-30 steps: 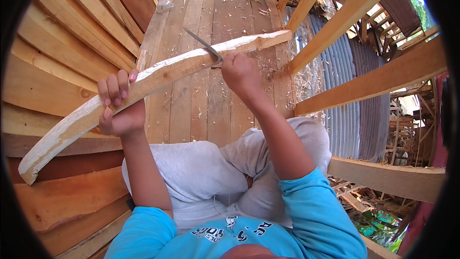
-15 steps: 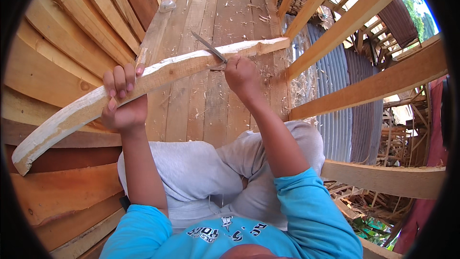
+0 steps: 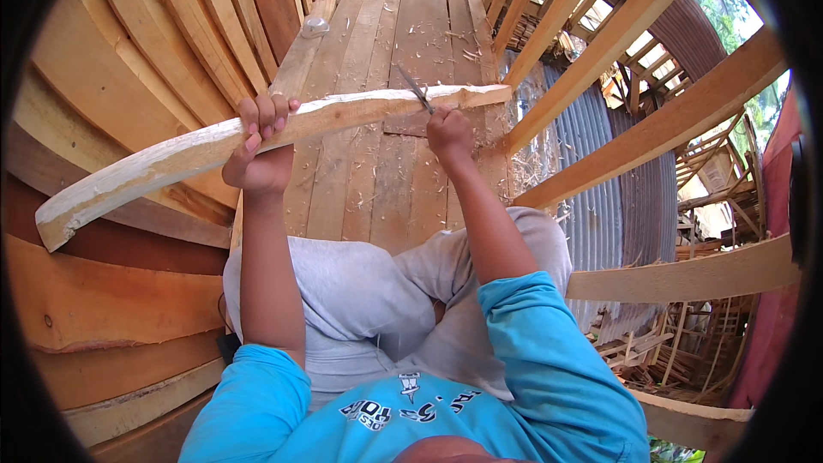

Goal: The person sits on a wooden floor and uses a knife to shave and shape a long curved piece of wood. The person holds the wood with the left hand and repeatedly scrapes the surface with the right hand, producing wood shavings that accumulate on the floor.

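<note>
A long, curved piece of wood (image 3: 343, 111), pale on its upper side and tan along the near side, lies across in front of me, its left end lower and closer. My left hand (image 3: 261, 141) is wrapped round it left of the middle, fingers over the top and thumb on the near side. In my right hand (image 3: 449, 132), closed round its handle, is a knife (image 3: 413, 86). The blade points away and to the left, crossing the wood near its right part. The fist hides the handle.
Thin shavings (image 3: 411, 34) are scattered over the plank floor (image 3: 360, 171). A small clear object (image 3: 315, 27) sits by the wooden wall (image 3: 111, 120) on the left. Wooden rails (image 3: 651, 124) run along the right, with corrugated metal sheets (image 3: 591, 180) beyond them.
The knife and my right hand have moved right along the wood. My left hand appears further right and higher, and the wood's left end has risen.
</note>
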`<act>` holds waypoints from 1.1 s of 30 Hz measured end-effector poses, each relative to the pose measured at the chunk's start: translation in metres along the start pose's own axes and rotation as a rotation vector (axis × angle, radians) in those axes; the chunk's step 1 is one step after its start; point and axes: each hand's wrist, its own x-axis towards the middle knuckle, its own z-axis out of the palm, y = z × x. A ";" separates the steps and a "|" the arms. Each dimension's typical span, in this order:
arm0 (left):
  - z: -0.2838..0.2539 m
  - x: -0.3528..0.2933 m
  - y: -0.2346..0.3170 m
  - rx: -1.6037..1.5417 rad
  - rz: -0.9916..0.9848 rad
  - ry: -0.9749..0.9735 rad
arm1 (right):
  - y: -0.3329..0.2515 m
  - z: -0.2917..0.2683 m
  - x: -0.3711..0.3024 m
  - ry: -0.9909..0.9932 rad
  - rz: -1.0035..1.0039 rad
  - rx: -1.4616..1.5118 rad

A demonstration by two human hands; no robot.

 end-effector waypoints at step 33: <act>0.007 0.003 -0.005 -0.036 0.011 0.057 | -0.005 -0.008 -0.019 0.071 -0.209 -0.035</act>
